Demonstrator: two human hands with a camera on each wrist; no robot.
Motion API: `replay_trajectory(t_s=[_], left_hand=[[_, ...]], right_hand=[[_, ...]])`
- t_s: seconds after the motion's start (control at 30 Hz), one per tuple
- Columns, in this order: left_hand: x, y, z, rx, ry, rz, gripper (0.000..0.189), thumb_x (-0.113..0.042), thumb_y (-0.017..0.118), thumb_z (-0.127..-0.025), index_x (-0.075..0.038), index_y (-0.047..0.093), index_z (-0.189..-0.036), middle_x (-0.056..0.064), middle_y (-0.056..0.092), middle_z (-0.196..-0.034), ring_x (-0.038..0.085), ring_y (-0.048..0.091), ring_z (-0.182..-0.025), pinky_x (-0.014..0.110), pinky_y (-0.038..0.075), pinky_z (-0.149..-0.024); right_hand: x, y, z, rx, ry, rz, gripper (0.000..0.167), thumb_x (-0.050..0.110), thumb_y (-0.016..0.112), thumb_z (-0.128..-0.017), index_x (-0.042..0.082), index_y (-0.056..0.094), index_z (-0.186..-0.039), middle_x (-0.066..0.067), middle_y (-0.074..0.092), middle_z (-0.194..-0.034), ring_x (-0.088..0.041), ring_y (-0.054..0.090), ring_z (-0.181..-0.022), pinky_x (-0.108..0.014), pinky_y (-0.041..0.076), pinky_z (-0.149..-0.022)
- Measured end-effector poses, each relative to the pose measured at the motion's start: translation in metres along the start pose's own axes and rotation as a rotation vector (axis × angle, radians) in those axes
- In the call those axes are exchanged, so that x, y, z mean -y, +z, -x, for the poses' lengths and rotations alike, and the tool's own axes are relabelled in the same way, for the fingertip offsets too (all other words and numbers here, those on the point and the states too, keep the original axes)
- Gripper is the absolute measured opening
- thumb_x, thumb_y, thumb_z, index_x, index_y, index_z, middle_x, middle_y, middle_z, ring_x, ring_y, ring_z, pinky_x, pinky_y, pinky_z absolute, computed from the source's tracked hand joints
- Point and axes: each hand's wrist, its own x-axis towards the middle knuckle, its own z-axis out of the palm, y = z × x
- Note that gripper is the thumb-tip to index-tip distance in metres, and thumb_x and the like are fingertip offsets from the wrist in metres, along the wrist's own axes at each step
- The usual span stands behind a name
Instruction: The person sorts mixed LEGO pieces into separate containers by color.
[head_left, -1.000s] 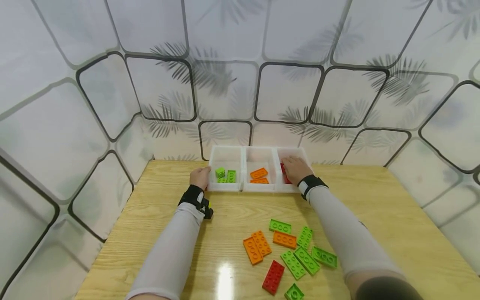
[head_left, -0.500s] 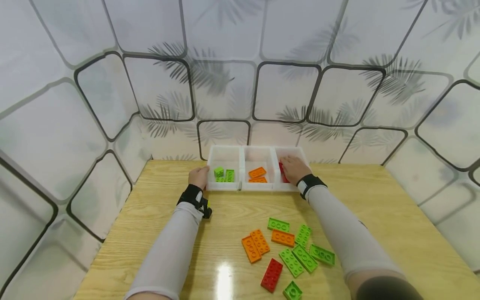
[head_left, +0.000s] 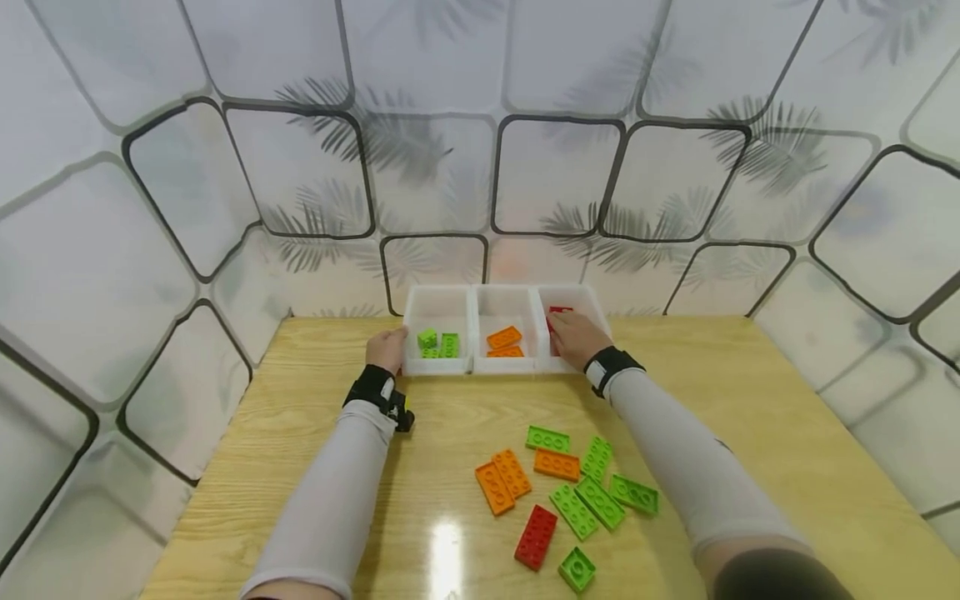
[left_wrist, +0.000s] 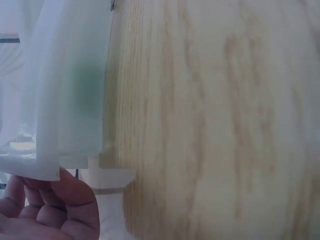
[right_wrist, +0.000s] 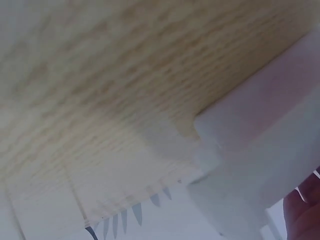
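Observation:
A white three-compartment bin [head_left: 471, 367] stands at the back of the table. My left hand [head_left: 387, 348] grips its left end; in the left wrist view the curled fingers [left_wrist: 75, 197] touch the rim at the corner. Inside the right compartment, my right hand [head_left: 577, 337] reaches down among red bricks [head_left: 560, 309]. Its fingertips are hidden, so whether they pinch a brick does not show. Only some right fingers [right_wrist: 302, 215] appear past the bin wall in the right wrist view. Green bricks [head_left: 449, 345] lie in the left compartment, orange bricks [head_left: 504, 337] in the middle one.
On the wooden table [head_left: 300, 450] in front lie several loose bricks: orange ones [head_left: 495, 487], green ones [head_left: 573, 512], a small green one [head_left: 577, 570] and a red one [head_left: 536, 537]. A patterned curtain [head_left: 435, 183] closes off the back and sides.
My right hand has shifted slightly inside the right compartment, and red now shows beyond its fingers. The left hand stays at the bin's end. The head view has shifted a little.

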Motion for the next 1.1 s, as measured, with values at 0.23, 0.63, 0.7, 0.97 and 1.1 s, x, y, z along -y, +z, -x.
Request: replay_trajectory(t_s=[0.23,0.63,0.7,0.97,1.1], left_hand=[[-0.003,-0.004,-0.003,-0.008,-0.003,-0.038,0.042,-0.036,0.046,-0.101,0.003,0.061,-0.106,0.019,0.059,-0.116,0.026,0.053,-0.094,0.027,0.04,-0.065],[-0.006,-0.007,0.004,0.05,0.001,-0.088,0.047,-0.039,0.045,-0.103,-0.001,0.063,-0.124,0.02,0.06,-0.127,0.029,0.056,-0.098,0.027,0.042,-0.064],[-0.008,-0.009,0.004,0.053,0.001,-0.103,0.05,-0.04,0.044,-0.103,-0.002,0.061,-0.131,0.02,0.059,-0.132,0.03,0.057,-0.101,0.027,0.043,-0.064],[-0.009,-0.009,0.01,0.052,0.05,-0.175,0.05,-0.038,0.042,-0.105,-0.003,0.058,-0.136,0.02,0.058,-0.135,0.035,0.057,-0.112,0.041,0.048,-0.085],[-0.01,-0.003,0.012,0.014,0.137,-0.294,0.043,-0.034,0.04,-0.106,0.0,0.064,-0.099,0.02,0.061,-0.099,0.033,0.055,-0.088,0.039,0.043,-0.076]], right_hand=[[0.011,-0.005,0.014,0.007,-0.008,-0.027,0.049,0.016,0.05,-0.102,-0.01,0.043,-0.143,-0.025,0.049,-0.145,-0.039,0.045,-0.134,-0.047,0.031,-0.115],[0.047,-0.018,0.055,-0.089,-0.037,-0.04,0.027,0.018,0.062,-0.095,0.004,0.063,-0.118,-0.012,0.068,-0.103,-0.028,0.062,-0.088,-0.04,0.053,-0.081],[0.059,-0.016,0.06,-0.021,-0.064,-0.067,0.025,0.026,0.063,-0.096,0.007,0.065,-0.113,-0.009,0.069,-0.101,-0.023,0.063,-0.083,-0.037,0.054,-0.077],[0.092,-0.007,0.077,0.315,-0.104,-0.074,0.045,0.064,0.061,-0.087,0.021,0.066,-0.101,0.009,0.059,-0.08,-0.008,0.052,-0.067,-0.027,0.045,-0.06],[0.099,-0.009,0.08,0.368,-0.098,-0.067,0.041,0.059,0.067,-0.085,0.02,0.064,-0.099,0.009,0.057,-0.081,-0.009,0.052,-0.07,-0.027,0.045,-0.065]])
